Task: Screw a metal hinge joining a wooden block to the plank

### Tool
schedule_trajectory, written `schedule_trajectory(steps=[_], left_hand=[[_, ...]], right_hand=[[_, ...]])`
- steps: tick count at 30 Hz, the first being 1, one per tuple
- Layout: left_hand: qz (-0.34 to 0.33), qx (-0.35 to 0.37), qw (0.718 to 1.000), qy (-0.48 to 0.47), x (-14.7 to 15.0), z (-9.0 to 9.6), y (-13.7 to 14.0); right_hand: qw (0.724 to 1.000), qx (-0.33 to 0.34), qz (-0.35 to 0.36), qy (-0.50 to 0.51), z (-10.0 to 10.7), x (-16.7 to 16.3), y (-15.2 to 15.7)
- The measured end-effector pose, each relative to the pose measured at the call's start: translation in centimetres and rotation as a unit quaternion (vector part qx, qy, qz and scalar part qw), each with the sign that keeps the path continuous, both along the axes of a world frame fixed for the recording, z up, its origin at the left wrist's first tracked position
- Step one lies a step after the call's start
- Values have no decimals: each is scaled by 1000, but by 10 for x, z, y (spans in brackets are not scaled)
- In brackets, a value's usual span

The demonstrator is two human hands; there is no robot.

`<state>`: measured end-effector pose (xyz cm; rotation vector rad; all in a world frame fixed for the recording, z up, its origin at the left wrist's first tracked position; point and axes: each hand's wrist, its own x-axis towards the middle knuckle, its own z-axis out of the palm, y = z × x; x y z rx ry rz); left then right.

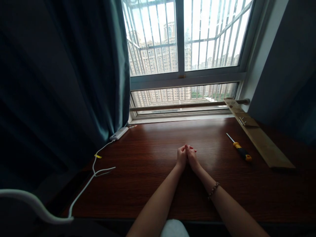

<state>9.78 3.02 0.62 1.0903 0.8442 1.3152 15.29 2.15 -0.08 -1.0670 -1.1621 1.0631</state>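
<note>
My left hand [182, 156] and my right hand [192, 157] are clasped together above or on the dark red-brown wooden table [150, 154]. Their fingers are closed around one another, and no object shows between them. Red nails show at the fingertips, and a beaded bracelet [213, 190] circles my right wrist. To the right of my hands lies a screwdriver [242, 151] with a yellow and black handle, its metal shaft pointing toward the window. Beyond it a long wooden board [264, 143] slants across the table, with several small metal pieces [242, 121] on it.
A white power strip [119, 134] lies at the table's left, by the blue curtain [106, 82]. Its white cable [82, 192] runs toward the near left edge. At the back, a rod [177, 106] crosses in front of the barred window [181, 39].
</note>
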Motion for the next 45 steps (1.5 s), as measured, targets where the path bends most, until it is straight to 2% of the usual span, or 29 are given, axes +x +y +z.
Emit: schedule_trajectory(steps=[6, 18, 36, 45], left_hand=[[1, 6, 1000, 25, -2, -7, 4], [-12, 7, 999, 34, -3, -3, 2], [1, -3, 998, 56, -4, 0, -1], [-17, -9, 999, 44, -5, -1, -1]], right_hand=[[1000, -5, -1, -9, 0, -1, 0], [999, -3, -17, -27, 6, 0, -5], [1000, -2, 7, -10, 1, -2, -2], [1000, -5, -5, -19, 0, -2, -2]])
